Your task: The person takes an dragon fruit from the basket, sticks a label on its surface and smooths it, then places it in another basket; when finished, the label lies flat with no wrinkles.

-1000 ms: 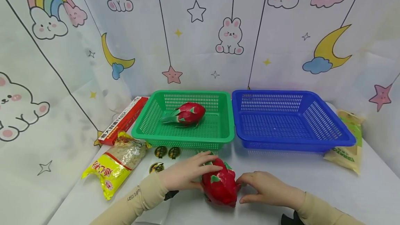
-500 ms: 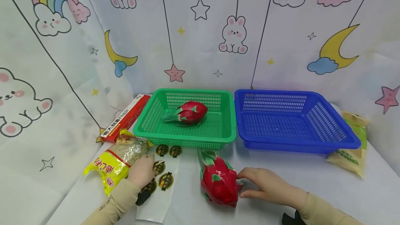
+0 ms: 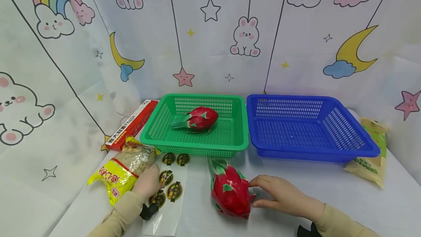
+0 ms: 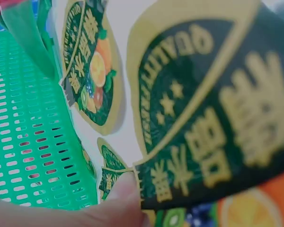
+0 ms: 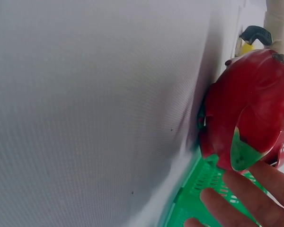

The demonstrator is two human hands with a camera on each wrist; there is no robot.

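My left hand (image 3: pixel 148 183) is at the left edge of a white sheet of stickers (image 3: pixel 180 173), beside a yellow bag. In the left wrist view, the thumb (image 4: pixel 120 201) presses a dark green and gold fruit label (image 4: pixel 189 127) and pinches the sheet's edge; the other fingers are hidden. A red dragon fruit (image 3: pixel 231 195) with green scales lies mid-table. My right hand (image 3: pixel 284 196) rests to its right, fingers loosely bent and fingertips right at its skin. Another dragon fruit (image 3: pixel 201 119) lies in the green basket (image 3: pixel 197 149).
Beside the green basket stands a blue basket (image 3: pixel 315 153). The yellow bag (image 3: pixel 123 173) of dry food lies left of the stickers, with a red pasta box (image 3: pixel 133 125) behind it. A tan and green bag (image 3: pixel 370 167) sits at the right, and a printed curtain (image 3: pixel 210 61) hangs behind.
My left hand has left the dragon fruit, moved left to the sticker sheet and taken its edge. The sheet has just shifted slightly left. The right hand has stayed beside the fruit.
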